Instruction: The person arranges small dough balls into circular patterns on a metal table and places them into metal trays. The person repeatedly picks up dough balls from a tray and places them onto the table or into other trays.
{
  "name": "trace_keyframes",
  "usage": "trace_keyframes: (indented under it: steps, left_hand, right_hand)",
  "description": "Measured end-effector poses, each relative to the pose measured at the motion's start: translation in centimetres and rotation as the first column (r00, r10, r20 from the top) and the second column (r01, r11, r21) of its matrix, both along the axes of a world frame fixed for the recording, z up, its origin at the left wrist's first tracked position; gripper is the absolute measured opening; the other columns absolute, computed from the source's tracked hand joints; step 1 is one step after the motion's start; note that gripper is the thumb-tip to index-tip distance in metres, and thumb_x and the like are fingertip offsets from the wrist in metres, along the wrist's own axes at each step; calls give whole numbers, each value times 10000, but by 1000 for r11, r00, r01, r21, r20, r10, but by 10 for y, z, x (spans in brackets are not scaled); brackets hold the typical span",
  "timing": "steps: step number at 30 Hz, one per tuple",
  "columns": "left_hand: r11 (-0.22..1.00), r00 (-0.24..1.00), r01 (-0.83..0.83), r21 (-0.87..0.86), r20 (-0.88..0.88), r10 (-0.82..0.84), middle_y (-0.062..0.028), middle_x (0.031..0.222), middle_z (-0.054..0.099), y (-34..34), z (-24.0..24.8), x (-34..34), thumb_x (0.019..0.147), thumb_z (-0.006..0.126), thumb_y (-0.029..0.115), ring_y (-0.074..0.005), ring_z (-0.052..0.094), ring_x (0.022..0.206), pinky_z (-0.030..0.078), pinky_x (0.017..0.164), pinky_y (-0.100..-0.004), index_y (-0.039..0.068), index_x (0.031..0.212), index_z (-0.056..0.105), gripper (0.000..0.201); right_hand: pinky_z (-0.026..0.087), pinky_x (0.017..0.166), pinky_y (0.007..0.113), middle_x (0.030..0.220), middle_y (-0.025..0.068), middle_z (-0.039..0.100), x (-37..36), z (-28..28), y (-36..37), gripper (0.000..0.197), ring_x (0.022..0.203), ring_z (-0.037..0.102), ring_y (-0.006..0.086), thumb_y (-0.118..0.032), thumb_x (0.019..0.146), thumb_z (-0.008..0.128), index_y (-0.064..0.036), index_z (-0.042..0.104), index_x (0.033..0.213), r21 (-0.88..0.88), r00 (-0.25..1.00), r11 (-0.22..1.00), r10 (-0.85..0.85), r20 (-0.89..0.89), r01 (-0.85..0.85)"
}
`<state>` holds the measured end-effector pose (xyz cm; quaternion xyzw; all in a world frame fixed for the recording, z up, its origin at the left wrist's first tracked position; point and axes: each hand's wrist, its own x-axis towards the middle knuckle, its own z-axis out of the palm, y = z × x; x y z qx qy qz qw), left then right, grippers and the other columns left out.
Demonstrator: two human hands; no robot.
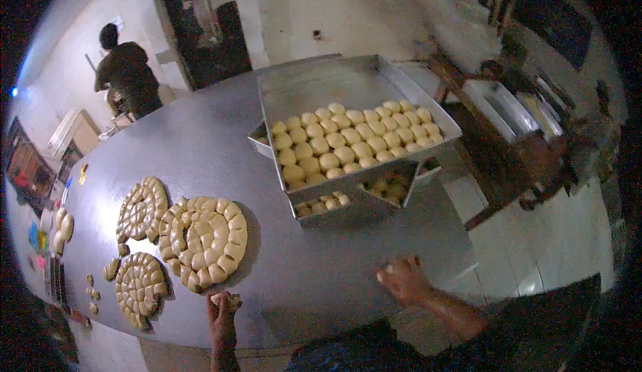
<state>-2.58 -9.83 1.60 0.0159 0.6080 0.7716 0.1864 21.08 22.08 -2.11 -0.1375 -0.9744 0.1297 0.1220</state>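
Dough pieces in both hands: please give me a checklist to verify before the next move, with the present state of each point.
1. Left hand has a dough piece: ok, a pale lump shows at the fingertips.
2. Right hand has a piece: cannot tell, the hand is blurred; only a pale spot shows at its left edge.
3. Cut dough round is near the left hand: ok, it lies just beyond it on the metal table.
4. Top tray has free room: ok, dough balls fill the near half; the far half is bare.
5. Top tray sits stable: cannot tell, it rests across lower trays at an angle.
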Motion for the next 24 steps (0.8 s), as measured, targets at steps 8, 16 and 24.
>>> trace_keyframes:
  steps: [8, 16, 24]
  left_hand:
    - [973, 976, 217, -81, 50, -213, 60, 690, 410, 14, -18, 4, 774, 585, -14, -42, 363, 579, 285, 479, -196, 145, 698, 366, 280]
    - [893, 903, 428, -138, 32, -427, -17, 923, 491, 24, 3, 26, 752, 627, 22, -124, 473, 838, 417, 733, -262, 77, 1077, 429, 385]
    - [926, 939, 338, -170, 4, -343, 35, 737, 412, 37, -1, 16, 793, 593, 61, -70, 404, 654, 341, 549, -226, 140, 773, 380, 229]
  right_hand:
    - [352, 793, 474, 888, 139, 516, -68, -38, -12, 287, 879, 484, 358, -296, 764, 593, -72, 542, 937, -28, 953, 979, -201, -227, 200]
    - [374, 783, 452, 877, 133, 536, -73, -28, 32, 270, 867, 493, 329, -209, 681, 676, -65, 533, 859, -74, 844, 884, -464, -268, 462]
    - [392, 789, 442, 876, 134, 545, -34, -46, 79, 142, 842, 501, 335, -121, 703, 637, -58, 534, 778, -51, 756, 813, -560, -339, 580]
